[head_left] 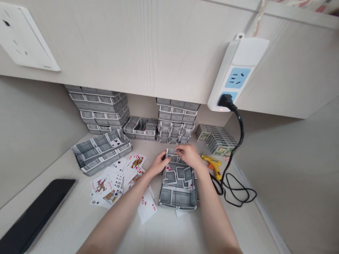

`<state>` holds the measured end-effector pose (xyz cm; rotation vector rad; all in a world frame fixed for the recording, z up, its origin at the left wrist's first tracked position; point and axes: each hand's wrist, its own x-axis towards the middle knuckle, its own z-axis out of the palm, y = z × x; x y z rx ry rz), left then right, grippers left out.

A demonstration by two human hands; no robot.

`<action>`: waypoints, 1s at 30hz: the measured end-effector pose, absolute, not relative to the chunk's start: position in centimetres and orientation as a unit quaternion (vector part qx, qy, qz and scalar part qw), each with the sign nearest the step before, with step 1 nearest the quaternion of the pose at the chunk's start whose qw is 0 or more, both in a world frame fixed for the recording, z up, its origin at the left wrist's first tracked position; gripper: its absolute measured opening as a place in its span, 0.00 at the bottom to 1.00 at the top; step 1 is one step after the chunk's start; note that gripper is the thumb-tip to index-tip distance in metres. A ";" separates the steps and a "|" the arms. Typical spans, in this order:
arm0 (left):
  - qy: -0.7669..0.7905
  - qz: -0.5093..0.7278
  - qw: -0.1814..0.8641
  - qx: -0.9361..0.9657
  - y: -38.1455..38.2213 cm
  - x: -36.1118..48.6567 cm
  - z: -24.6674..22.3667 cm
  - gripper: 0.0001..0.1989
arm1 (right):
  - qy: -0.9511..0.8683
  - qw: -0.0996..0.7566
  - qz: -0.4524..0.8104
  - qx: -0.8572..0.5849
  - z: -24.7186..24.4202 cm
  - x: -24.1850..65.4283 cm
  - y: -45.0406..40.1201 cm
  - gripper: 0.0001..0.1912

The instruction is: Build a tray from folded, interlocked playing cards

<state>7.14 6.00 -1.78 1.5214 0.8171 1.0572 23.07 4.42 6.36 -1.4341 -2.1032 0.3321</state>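
A long open box made of grey-backed playing cards (178,198) lies in front of me. Loose cards (171,177), most of them face down, are inside it. My left hand (159,163) is closed on the box's far left wall, thumb toward the inside. At the far end, the fingers of my right hand (189,156) are pinched together. Whether they grip the end wall or a small card there, I cannot tell. Left of the box, loose playing cards (116,183) are spread face up. A yellow glue gun (215,165) rests just right of my right hand.
Another open card box (103,151) stands left. Stacked card structures (102,109) and a card tower (177,121) line the back, below an overhanging panel (148,46). A power strip (235,76) hangs right, its black cable (239,123) looping onto the table. A dark slab (39,211) lies left.
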 end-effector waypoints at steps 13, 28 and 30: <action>0.355 0.449 0.528 0.627 6.1 7.2 -2.0 0.12 | -0.784 0.287 0.129 -0.535 6.1 23.1 4.6 0.10; 0.362 0.440 0.517 0.639 6.0 7.2 -1.9 0.10 | -0.777 0.169 0.103 -0.598 7.0 22.9 4.0 0.07; 0.365 0.441 0.510 0.642 5.9 7.1 -1.9 0.09 | -0.776 0.133 0.079 -0.612 7.4 22.4 3.6 0.07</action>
